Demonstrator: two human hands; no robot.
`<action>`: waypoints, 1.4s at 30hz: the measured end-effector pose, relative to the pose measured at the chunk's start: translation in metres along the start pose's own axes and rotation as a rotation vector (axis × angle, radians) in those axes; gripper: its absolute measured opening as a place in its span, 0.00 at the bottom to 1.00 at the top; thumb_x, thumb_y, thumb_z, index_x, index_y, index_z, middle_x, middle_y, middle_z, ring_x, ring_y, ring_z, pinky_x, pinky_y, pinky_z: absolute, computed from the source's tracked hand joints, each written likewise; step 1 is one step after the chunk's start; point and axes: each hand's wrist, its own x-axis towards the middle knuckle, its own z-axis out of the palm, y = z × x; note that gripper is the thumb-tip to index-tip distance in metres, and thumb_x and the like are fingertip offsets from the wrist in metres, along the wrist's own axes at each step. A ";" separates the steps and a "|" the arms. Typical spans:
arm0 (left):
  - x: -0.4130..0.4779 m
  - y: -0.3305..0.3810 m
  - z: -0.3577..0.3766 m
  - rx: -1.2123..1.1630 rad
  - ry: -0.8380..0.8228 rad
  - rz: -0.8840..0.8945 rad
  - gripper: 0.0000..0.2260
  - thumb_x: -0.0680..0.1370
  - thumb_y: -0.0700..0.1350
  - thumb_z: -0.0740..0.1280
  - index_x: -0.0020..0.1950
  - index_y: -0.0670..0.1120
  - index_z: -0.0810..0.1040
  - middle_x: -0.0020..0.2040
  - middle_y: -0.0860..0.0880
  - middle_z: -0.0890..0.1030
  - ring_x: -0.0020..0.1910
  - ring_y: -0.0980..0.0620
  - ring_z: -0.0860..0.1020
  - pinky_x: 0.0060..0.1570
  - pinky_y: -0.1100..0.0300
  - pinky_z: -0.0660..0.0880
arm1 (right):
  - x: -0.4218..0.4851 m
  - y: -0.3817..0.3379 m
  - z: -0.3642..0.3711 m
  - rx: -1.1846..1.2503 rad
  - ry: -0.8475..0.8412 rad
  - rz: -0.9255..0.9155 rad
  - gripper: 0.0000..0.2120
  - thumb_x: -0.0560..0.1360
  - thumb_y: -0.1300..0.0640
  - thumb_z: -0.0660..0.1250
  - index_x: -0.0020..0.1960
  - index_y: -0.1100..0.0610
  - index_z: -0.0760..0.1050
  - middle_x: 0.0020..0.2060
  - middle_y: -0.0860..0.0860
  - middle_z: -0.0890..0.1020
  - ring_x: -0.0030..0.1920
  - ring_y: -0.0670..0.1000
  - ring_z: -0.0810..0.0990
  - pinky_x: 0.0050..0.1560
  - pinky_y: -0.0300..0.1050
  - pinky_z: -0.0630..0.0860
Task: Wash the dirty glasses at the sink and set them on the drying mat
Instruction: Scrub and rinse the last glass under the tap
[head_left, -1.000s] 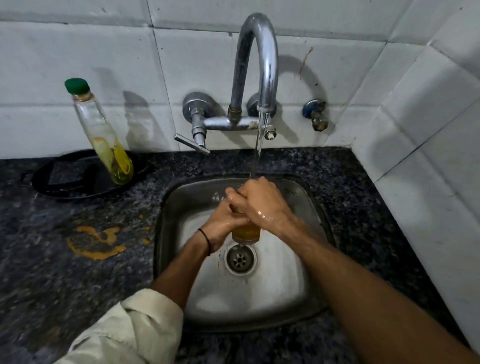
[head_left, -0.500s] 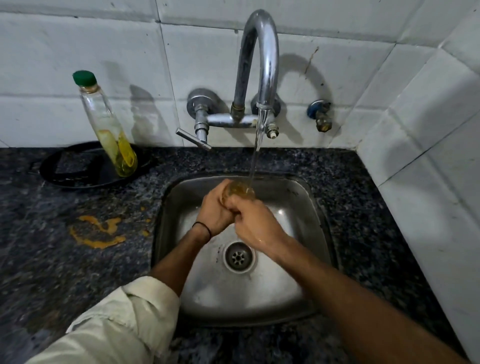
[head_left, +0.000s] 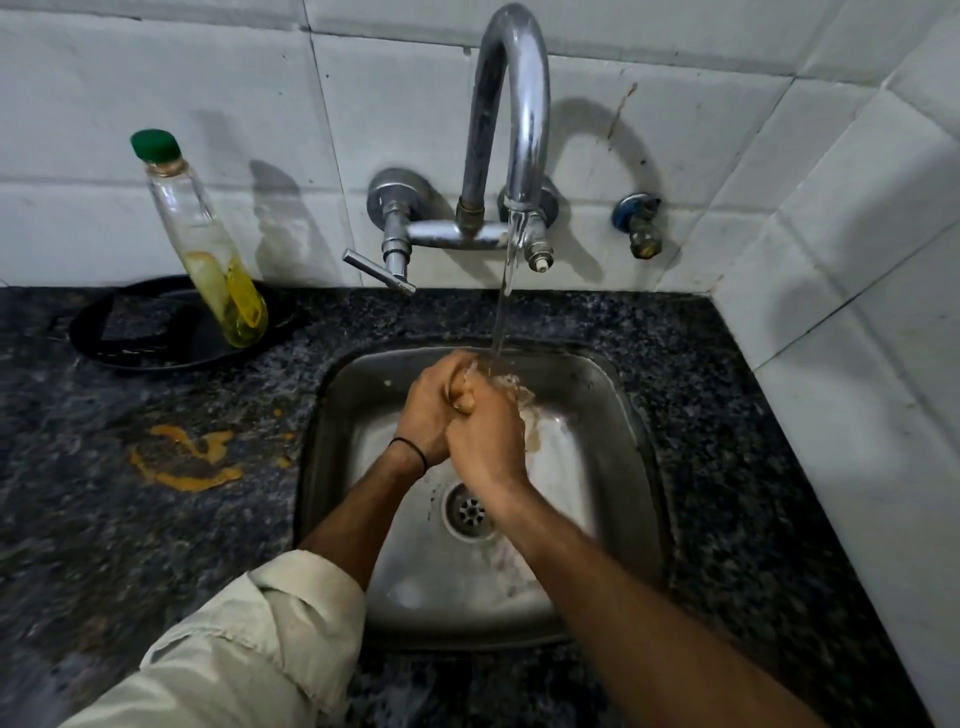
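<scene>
Glass (head_left: 523, 401) in left hand (head_left: 426, 415), right hand (head_left: 485, 441)

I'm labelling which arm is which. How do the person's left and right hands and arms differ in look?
The left hand wears a thin black wristband; the right hand has a bare wrist. The left arm has a rolled cream sleeve; the right forearm is bare. Both hands grip the small drinking glass under the running water.

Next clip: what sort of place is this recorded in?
Most likely a home kitchen: a steel sink set in a dark speckled stone counter, a wall-mounted tap running into it, and white tiled walls behind.
</scene>
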 end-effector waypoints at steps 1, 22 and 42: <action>0.001 -0.002 -0.003 -0.024 -0.022 -0.009 0.10 0.73 0.40 0.70 0.47 0.54 0.75 0.44 0.54 0.81 0.46 0.59 0.79 0.50 0.59 0.78 | -0.006 0.006 -0.003 -0.007 0.003 -0.135 0.11 0.72 0.68 0.64 0.49 0.55 0.77 0.51 0.59 0.80 0.51 0.58 0.77 0.49 0.54 0.76; -0.008 -0.017 -0.015 0.013 -0.051 -0.080 0.12 0.71 0.39 0.75 0.51 0.49 0.77 0.47 0.56 0.81 0.47 0.68 0.78 0.47 0.75 0.72 | -0.027 0.017 -0.017 0.085 -0.156 -0.138 0.15 0.75 0.61 0.64 0.60 0.53 0.78 0.56 0.55 0.82 0.57 0.58 0.79 0.57 0.60 0.76; -0.010 -0.007 -0.013 0.088 -0.097 -0.052 0.09 0.71 0.44 0.74 0.48 0.49 0.77 0.42 0.57 0.80 0.43 0.62 0.78 0.41 0.72 0.72 | -0.012 0.037 -0.023 -0.362 -0.063 -0.499 0.16 0.68 0.62 0.61 0.52 0.50 0.79 0.46 0.47 0.81 0.50 0.50 0.75 0.63 0.48 0.67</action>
